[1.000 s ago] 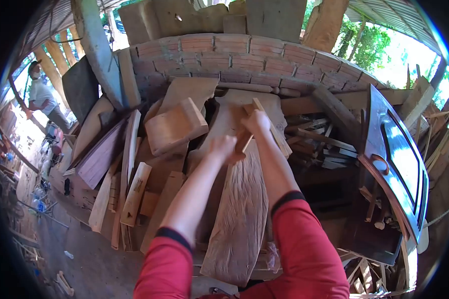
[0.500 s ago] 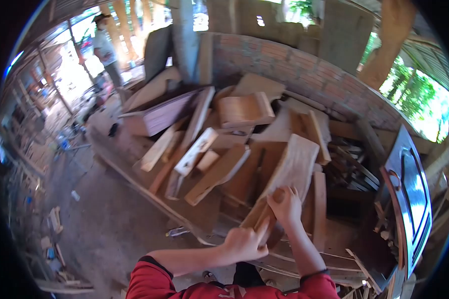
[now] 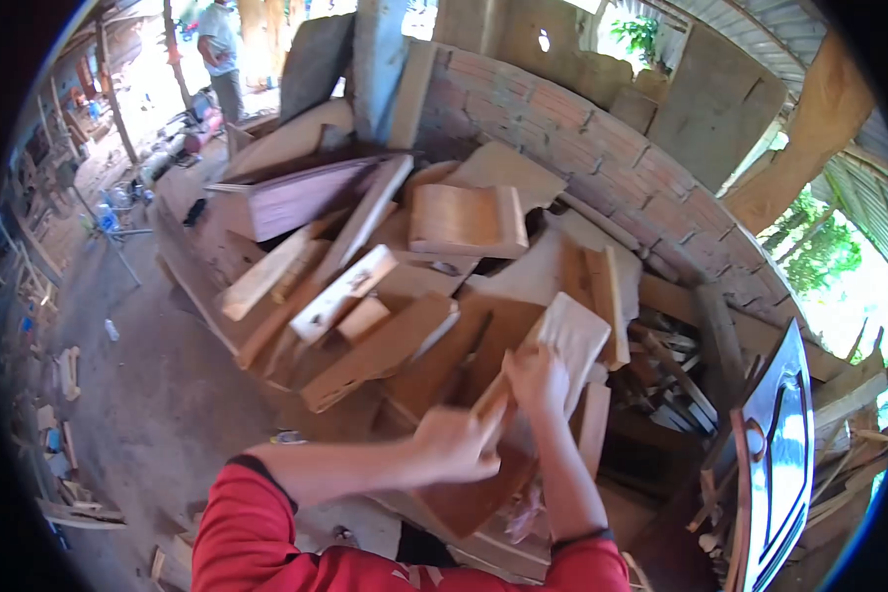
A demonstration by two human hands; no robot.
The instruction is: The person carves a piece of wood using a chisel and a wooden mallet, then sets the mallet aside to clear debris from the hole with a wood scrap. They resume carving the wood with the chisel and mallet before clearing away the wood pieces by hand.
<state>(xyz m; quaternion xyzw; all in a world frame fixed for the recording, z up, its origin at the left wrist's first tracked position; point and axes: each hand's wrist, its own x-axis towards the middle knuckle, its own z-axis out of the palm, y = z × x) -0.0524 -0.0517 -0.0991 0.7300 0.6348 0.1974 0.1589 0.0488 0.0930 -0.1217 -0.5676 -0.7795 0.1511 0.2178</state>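
A pale wooden board (image 3: 575,331) slants up and away from me over a heap of lumber. My right hand (image 3: 538,383) is closed around its edge partway along, fingers curled. Lower and to the left, my left hand (image 3: 456,446) is closed at the near part of the same board, one finger stretched along its side; motion blurs its grip, and both hands cover part of the wood. Just left of the hands lies a brown plank (image 3: 380,353) with a slanted end. Beyond it are a light beam with dark marks (image 3: 343,294) and a wide wooden block (image 3: 464,219).
A low brick wall (image 3: 602,133) runs behind the heap. To the right stands a dark glossy panel (image 3: 781,444), and scrap wood (image 3: 676,380) fills a shadowed gap. A person (image 3: 219,61) stands at the far left. Debris (image 3: 64,444) litters the floor's left side.
My view has shifted, and both hands appear further left and higher with the board. The board's far end looks shorter and lower in view. Both hands keep their hold.
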